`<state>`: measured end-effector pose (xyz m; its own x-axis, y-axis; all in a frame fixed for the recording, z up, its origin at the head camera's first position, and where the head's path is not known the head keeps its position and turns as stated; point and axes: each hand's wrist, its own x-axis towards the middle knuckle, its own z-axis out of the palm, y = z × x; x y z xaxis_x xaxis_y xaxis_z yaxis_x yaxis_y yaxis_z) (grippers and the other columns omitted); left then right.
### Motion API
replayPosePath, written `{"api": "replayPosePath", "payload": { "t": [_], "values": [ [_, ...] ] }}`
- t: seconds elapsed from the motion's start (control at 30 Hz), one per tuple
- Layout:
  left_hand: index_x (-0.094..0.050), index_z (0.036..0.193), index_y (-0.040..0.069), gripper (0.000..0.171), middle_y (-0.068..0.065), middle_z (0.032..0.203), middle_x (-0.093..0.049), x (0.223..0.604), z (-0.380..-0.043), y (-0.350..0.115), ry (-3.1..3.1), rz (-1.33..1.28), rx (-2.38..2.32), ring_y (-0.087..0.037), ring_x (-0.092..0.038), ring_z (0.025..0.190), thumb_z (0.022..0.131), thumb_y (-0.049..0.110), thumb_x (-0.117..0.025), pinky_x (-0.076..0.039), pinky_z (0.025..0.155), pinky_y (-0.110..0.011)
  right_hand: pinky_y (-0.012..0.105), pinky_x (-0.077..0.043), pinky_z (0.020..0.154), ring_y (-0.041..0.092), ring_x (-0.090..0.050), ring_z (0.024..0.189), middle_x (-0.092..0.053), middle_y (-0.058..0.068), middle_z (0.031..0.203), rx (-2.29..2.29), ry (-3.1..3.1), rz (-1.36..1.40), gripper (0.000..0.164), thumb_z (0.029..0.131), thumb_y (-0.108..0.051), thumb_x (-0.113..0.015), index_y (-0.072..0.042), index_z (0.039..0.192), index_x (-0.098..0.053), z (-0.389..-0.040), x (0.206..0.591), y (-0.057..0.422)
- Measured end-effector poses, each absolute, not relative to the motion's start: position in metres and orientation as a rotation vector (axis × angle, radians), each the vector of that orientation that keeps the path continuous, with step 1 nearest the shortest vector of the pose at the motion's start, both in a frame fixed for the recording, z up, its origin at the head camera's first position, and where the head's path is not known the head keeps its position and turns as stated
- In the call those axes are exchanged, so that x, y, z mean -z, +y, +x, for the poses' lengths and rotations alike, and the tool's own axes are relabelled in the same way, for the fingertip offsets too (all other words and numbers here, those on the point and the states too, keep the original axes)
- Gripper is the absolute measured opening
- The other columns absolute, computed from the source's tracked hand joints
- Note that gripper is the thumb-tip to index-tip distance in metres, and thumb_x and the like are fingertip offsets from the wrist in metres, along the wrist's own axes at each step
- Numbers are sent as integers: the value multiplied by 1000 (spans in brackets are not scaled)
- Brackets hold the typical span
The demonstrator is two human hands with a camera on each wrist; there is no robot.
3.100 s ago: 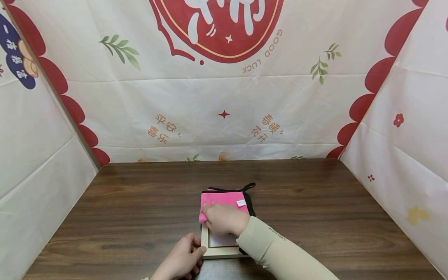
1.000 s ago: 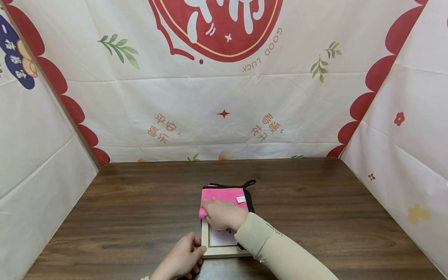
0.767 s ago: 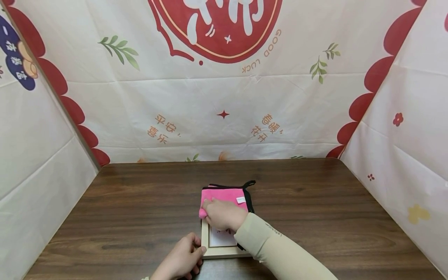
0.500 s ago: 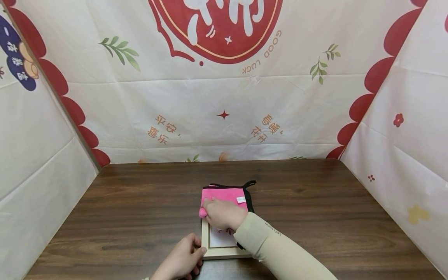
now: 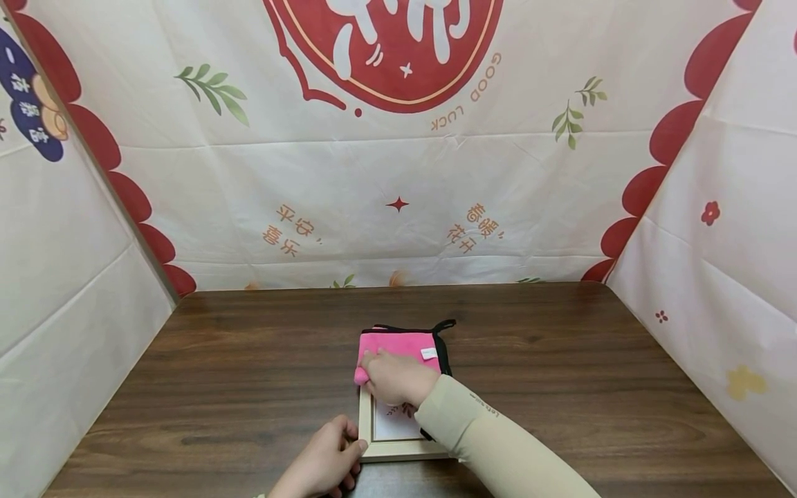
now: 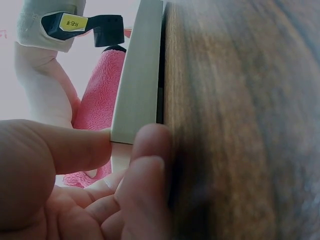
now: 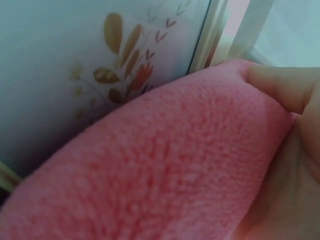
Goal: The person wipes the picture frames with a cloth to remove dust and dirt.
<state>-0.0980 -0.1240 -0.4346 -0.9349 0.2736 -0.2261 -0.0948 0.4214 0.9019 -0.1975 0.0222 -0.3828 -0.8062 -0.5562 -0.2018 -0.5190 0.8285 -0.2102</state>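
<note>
A pale wooden picture frame (image 5: 398, 452) lies on the table, with a leaf-and-flower print (image 7: 122, 62) visible behind its front. My left hand (image 5: 322, 456) pinches the frame's near left corner, thumb on one face and fingers curled along the outer side. Folded pink fleecy cloth (image 5: 398, 341), edged in black with a white tag and a hanging loop, covers the far part of the frame. My right hand (image 5: 398, 377) holds this cloth against the frame near its left rail. In the right wrist view the thumb (image 7: 280, 85) digs into the cloth's edge. Much of the print is hidden.
The dark wood-grain table (image 5: 249, 373) stretches out around the frame. A printed white curtain (image 5: 398, 166) rises behind it and along both sides. A black wrist camera mount (image 6: 107, 30) sits on the right sleeve.
Compared with three seconds ago, my right hand and the cloth have slid slightly away up the frame, uncovering more of the print. My left hand stays on the corner.
</note>
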Motion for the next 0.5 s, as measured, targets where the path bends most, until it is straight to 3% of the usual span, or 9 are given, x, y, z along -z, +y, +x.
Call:
{"api": "replayPosePath", "payload": {
  "t": [0.17, 0.5],
  "values": [
    [-48, 93, 4, 18, -2, 62, -56, 434, -98, -124, 2344, 154, -1515, -11, -53, 45, 93, 18, -58, -42, 34, -26, 37, -51, 92, 23, -41, 135, -55, 7, 133, 209, 2763, -828, 26, 96, -27, -53, -14, 118, -56, -199, 384, 22],
    [-48, 93, 4, 17, -2, 61, -56, 434, -97, -123, 2356, 155, -1523, -11, -52, 45, 92, 18, -58, -41, 34, -25, 42, -38, 108, 23, -29, 142, -41, 4, 148, 212, 2740, -788, 41, 97, -27, -52, -15, 136, -49, -200, 384, 21]
  ]
}}
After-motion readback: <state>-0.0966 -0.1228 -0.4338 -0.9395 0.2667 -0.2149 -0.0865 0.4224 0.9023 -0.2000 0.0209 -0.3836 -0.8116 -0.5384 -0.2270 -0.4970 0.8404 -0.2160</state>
